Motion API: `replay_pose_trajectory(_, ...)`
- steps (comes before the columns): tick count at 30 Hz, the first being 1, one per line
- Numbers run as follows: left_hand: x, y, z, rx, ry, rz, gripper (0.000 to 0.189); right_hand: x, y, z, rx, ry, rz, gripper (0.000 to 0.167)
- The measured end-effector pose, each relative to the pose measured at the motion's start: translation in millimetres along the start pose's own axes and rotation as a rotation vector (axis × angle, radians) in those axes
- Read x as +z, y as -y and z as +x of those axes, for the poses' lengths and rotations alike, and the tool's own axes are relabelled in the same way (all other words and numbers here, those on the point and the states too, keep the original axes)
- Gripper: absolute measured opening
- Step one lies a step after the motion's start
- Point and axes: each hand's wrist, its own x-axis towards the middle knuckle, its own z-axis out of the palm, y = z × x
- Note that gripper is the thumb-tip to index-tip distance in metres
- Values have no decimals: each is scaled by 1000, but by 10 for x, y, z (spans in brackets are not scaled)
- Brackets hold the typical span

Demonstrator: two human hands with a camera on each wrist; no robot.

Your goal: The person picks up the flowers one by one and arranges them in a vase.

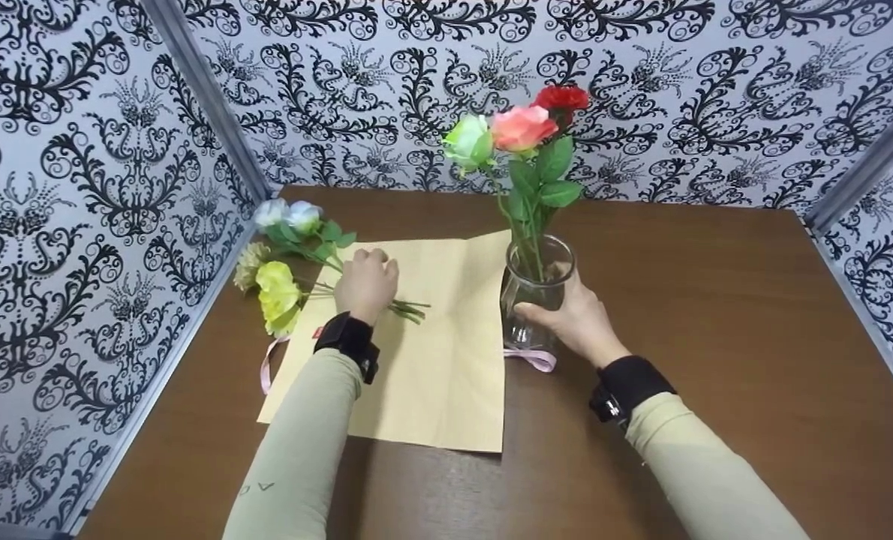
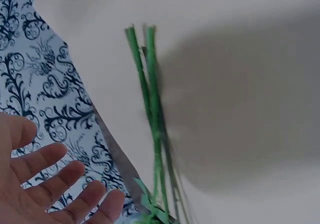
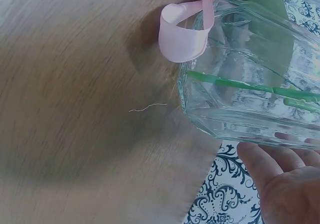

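My right hand [image 1: 578, 311] grips a clear glass vase [image 1: 525, 300], thumb across its near side and fingers around the back. A green-white rose [image 1: 469, 142], a coral rose [image 1: 523, 129] and a red flower [image 1: 563, 97] rise from it; green stems [image 3: 235, 83] show through the glass. My left hand [image 1: 368, 283] is over a sheet of tan paper [image 1: 439, 375], its fingers [image 2: 75, 174] spread and loosely bent beside bare green stems [image 2: 152, 98]. These belong to pale blue roses [image 1: 302, 217], a yellow flower [image 1: 278, 292] and a beige bloom [image 1: 251, 264] lying at the paper's left.
A pink ribbon [image 1: 533, 358] loops out from under the paper by the vase base, and its other end [image 1: 266, 371] shows at the left. The brown table [image 1: 717, 315] is enclosed by patterned walls [image 1: 641, 97] at the back and sides. A white thread [image 3: 147, 107] lies near the vase.
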Motion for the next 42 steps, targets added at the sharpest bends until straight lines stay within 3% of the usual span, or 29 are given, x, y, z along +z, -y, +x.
replay_pose_trajectory(14, 16, 517, -11, -134, 19, 12, 37, -4, -9, -4, 9, 9, 11, 92)
replay_pose_trajectory(21, 41, 688, -80, -198, 44, 30, 45, -2, -11, 4, 3, 4, 20, 93)
replay_pose_trajectory(27, 113, 808, -125, -169, 72, 104, 41, 4, -10, 8, -3, 4, 22, 94)
replay_pose_trajectory(31, 165, 857, -148, -138, 56, 139, 39, 1, -5, 4, -2, 5, 25, 93)
replay_pose_trajectory(36, 186, 878, -178, -112, 15, 123, 35, 1, -7, 0, -3, 3, 25, 91)
replay_pose_trajectory(42, 192, 895, -170, -121, 20, 110, 37, 0, -5, 0, 1, 2, 20, 91)
